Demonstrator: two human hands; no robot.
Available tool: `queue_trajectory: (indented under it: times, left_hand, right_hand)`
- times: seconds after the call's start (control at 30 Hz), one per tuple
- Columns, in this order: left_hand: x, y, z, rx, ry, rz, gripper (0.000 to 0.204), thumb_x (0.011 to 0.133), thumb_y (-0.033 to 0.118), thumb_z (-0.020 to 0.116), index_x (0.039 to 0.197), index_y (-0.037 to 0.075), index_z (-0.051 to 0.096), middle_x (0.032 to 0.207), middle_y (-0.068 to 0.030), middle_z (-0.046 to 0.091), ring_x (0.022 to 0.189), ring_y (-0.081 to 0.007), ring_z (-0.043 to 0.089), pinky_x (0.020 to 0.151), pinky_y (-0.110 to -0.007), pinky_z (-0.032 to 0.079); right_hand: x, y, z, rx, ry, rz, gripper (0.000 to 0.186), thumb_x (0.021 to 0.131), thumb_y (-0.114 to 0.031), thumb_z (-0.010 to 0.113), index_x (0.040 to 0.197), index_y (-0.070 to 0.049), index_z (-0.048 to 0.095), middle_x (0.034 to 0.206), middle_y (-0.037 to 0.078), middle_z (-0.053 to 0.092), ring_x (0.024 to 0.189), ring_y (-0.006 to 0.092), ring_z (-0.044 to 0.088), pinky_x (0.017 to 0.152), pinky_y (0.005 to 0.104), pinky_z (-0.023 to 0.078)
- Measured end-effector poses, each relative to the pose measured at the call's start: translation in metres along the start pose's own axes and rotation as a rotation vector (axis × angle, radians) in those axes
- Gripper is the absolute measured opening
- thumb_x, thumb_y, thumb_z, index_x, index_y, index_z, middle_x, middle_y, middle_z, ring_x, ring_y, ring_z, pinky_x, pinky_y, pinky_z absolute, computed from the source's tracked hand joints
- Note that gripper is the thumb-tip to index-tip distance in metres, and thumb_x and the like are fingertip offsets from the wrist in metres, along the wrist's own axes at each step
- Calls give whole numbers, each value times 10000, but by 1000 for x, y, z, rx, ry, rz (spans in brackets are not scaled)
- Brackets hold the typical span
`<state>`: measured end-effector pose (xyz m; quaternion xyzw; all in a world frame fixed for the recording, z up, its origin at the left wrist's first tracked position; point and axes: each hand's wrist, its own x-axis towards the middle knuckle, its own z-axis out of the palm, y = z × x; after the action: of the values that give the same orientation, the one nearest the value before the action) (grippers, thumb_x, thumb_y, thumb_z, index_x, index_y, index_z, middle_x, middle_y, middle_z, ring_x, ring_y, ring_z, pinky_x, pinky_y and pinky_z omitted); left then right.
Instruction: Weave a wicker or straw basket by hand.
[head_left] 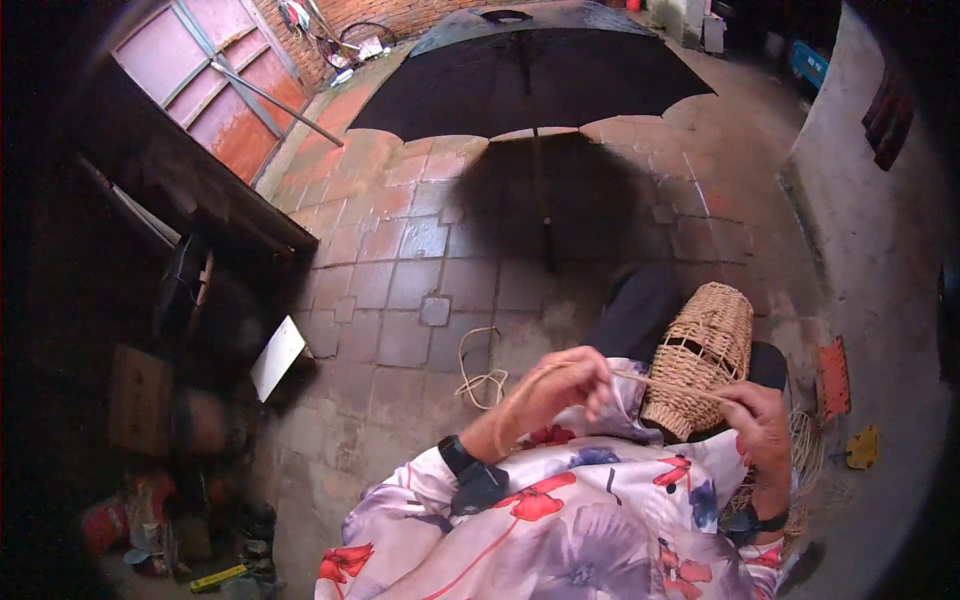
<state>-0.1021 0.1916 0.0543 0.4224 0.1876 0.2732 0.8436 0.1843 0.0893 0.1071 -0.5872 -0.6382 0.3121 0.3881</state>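
A woven basket (722, 318) of tan, rope-like strands lies tilted across my lap, with a dark gap in its weave. My left hand (565, 385) is left of the basket, its fingers closed on a tan weaving strand (665, 383). That strand runs taut in front of the basket toward my right hand (757, 415), which pinches it beside the basket's lower right side. A loose loop of similar strand (484, 388) lies on the floor left of my left hand.
A large black umbrella (600, 85) stands open ahead on the tiled floor (400, 280). More loose strands (805, 450) lie at my right, near an orange-red piece (833, 378) and a yellow piece (862, 447). A white board (277, 358) and a cardboard box (140, 400) are at the left.
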Motion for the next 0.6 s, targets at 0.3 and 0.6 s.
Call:
queue_trajectory:
  times: [0.3,0.6]
  left_hand:
    - [-26,-11,-47,-158,161,63,261,998,273,452,1012,29,543,851,-84,614,746,-142,605,689,-289,518]
    - [-36,-16,-64,-221,168,100,249,993,275,468,1005,42,553,844,-73,625,716,-148,615,680,-313,523]
  right_hand:
    - [-5,30,-30,-143,146,109,91,775,-25,621,843,28,649,700,50,554,654,135,514,598,270,384]
    - [-12,73,-48,125,291,324,49,859,-85,614,871,-38,611,661,-47,497,547,31,430,469,196,320]
